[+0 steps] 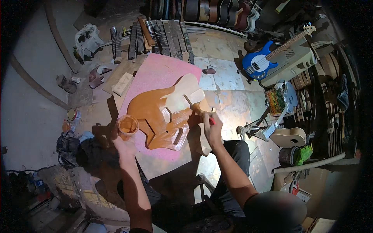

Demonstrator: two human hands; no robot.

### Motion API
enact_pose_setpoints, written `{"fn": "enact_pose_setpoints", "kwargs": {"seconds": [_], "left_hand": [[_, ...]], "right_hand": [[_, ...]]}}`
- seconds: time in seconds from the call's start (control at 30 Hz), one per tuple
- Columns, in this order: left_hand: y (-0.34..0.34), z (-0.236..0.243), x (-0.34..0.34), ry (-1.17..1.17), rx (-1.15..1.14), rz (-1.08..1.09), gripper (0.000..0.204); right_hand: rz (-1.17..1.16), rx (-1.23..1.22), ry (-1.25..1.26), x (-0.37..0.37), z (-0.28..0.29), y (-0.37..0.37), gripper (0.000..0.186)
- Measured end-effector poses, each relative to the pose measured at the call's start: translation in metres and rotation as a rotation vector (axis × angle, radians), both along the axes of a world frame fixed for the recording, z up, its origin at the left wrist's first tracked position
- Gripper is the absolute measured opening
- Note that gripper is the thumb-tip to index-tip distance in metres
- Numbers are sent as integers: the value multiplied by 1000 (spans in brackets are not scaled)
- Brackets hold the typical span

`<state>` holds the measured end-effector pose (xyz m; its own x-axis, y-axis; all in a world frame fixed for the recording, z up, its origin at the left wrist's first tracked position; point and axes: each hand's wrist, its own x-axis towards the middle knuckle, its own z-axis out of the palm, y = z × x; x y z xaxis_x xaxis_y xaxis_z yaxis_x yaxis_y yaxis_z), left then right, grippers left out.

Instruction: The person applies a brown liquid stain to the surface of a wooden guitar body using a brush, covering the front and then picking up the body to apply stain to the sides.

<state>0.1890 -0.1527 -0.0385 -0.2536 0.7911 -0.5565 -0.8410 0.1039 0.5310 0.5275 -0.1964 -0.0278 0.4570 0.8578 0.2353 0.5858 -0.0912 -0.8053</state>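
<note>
A guitar body (pixel 149 110) lies on a pink board (pixel 138 79), much of it coated orange-brown, with pale bare wood at its upper right. My left hand (pixel 123 141) grips a cup (pixel 128 128) of orange paint beside the body's left edge. My right hand (pixel 213 130) holds a brush with a red handle (pixel 213 121); its tip rests on or just over the body's right part, where the coat looks wet. Small pale wooden blocks (pixel 123 81) sit at the board's upper left.
Guitar necks (pixel 163 39) lie behind the board, bodies hang beyond. A blue bass (pixel 261 64) leans at right, near a stand (pixel 266 132) and natural guitar body (pixel 285 138). Cans (pixel 74 113) and black bags (pixel 68 147) sit at left on the floor (pixel 229 105).
</note>
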Motion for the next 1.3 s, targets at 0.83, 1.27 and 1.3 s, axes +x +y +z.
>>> {"fn": "enact_pose_setpoints", "kwargs": {"seconds": [0.83,1.27,1.3], "left_hand": [[5,1,-2,-30,-115,41,37],[5,4,-2,-60,-43,35,39],[5,6,0,-65,-61,44,39]], "right_hand": [[142,56,-29,-39,20,17,17],[308,10,-21,-56,37,40,24],[360,-58,-79,-53,33,39,25]]}}
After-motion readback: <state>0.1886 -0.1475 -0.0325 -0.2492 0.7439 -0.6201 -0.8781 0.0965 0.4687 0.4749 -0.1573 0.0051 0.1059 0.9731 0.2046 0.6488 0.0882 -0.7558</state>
